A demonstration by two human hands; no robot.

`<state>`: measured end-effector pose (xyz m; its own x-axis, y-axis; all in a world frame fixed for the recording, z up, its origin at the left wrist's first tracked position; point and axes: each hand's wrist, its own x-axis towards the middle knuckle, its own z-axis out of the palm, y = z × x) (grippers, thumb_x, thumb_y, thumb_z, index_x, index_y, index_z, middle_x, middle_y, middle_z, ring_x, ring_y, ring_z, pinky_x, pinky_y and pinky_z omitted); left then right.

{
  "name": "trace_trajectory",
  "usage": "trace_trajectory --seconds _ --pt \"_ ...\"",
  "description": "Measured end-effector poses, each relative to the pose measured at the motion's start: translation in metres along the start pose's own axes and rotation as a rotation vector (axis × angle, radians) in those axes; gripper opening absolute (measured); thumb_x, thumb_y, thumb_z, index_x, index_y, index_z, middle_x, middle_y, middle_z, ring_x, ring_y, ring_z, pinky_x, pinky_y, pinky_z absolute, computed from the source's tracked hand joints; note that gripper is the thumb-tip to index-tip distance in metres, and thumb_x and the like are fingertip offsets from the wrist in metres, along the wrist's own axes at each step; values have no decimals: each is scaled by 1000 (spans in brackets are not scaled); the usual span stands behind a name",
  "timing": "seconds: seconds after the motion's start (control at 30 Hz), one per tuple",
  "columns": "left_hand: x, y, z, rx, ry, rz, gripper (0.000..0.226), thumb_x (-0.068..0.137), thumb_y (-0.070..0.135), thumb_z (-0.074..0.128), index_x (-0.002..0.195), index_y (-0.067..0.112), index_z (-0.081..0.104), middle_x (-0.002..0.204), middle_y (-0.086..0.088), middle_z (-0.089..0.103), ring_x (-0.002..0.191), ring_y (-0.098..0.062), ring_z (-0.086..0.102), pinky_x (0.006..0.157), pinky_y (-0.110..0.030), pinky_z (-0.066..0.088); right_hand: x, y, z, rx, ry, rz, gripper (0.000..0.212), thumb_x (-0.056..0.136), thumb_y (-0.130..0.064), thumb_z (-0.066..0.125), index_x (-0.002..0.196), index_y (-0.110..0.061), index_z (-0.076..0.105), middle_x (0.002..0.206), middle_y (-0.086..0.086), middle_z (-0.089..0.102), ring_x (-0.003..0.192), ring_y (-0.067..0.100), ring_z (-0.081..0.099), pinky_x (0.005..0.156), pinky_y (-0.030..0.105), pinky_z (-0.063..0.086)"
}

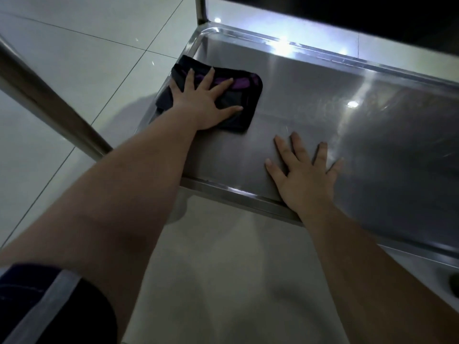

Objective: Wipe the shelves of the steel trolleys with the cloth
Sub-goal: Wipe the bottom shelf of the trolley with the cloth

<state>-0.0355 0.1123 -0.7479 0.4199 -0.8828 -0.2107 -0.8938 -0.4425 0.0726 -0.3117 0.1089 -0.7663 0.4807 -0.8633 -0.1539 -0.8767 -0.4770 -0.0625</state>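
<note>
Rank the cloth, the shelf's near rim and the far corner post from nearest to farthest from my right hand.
1. near rim, under the wrist of the right hand.
2. cloth, to its left.
3. corner post, far left, beyond the cloth.

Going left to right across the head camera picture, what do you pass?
Slanted steel bar → left hand, flat on the dark cloth → right hand, flat on the steel shelf.

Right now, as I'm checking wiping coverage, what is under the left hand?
The left hand presses flat on a folded black and purple cloth, which lies on the steel shelf. The shelf surface beneath it is covered.
</note>
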Motion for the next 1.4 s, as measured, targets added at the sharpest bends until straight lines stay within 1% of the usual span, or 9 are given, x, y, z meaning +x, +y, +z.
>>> trace_trajectory --seconds 0.23,0.4,0.5,0.6,0.7,0.87,1.03,1.23,1.4 --pt "-117 -24 34 -31 24 121 85 62 100 8 137 69 -14 163 14 -12 148 -32 -14 109 -69 -7 3 2 1 2 3 -11 67 84 -79 1 146 -56 -10 163 -17 -8 147 40 -12 110 69 -9" --pt "-122 -26 30 -43 8 99 85 61 100 13 137 70 -12 162 15 -13 149 -30 -15 112 -68 -5 1 5 -8 9 -15 -81 65 91 -72 10 151 -49 -1 164 -14 -3 149 39 -5 113 64 -5" --pt "-122 -23 29 -55 18 85 87 57 102 13 136 72 -9 162 17 -10 149 -28 -13 112 -68 -3 -7 59 -17 -12 -52 -111 62 94 -66 14 152 -47 3 164 -12 -1 150 32 0 116 62 2" --pt "-124 -20 25 -56 -8 67 89 54 103 9 135 72 -11 162 17 -11 149 -27 -13 113 -67 -3 -30 136 -21 -26 -88 63 68 85 -76 5 149 -53 -1 164 -12 -2 148 38 -2 116 62 1" --pt "-126 -10 25 -30 -45 28 90 51 104 3 133 72 -16 162 16 -15 148 -30 -16 111 -69 -5 -39 160 -17 -42 -87 125 67 84 -77 4 147 -56 -5 164 -11 -3 147 41 -7 117 60 -4" --pt "-131 95 41 -12 -66 32 96 52 101 -1 138 64 -19 161 10 -23 144 -43 -21 102 -79 -6 -35 157 -10 -52 -79 122 65 85 -77 1 146 -57 -9 164 -12 -8 147 42 -11 116 59 -9" --pt "-131 203 49 -12 -84 106 93 64 98 10 145 57 -15 161 4 -25 141 -47 -26 91 -79 -19 -36 164 -12 -20 -69 119 69 83 -80 3 147 -57 -6 163 -13 -8 148 38 -11 117 58 -8" --pt "-126 102 44 -37 4 62 91 59 101 10 141 65 -5 162 17 -14 148 -30 -16 107 -73 -3 -36 162 -14 -7 -76 119 67 85 -80 8 147 -58 -3 163 -14 -7 148 37 -11 116 59 -10" --pt "-122 53 36 -26 -42 -48 93 53 104 1 138 68 -12 161 16 -16 148 -33 -17 109 -70 -9 -37 145 -14 -68 -95 98 68 84 -80 6 145 -58 -12 162 -14 -14 146 44 -15 114 64 -10"
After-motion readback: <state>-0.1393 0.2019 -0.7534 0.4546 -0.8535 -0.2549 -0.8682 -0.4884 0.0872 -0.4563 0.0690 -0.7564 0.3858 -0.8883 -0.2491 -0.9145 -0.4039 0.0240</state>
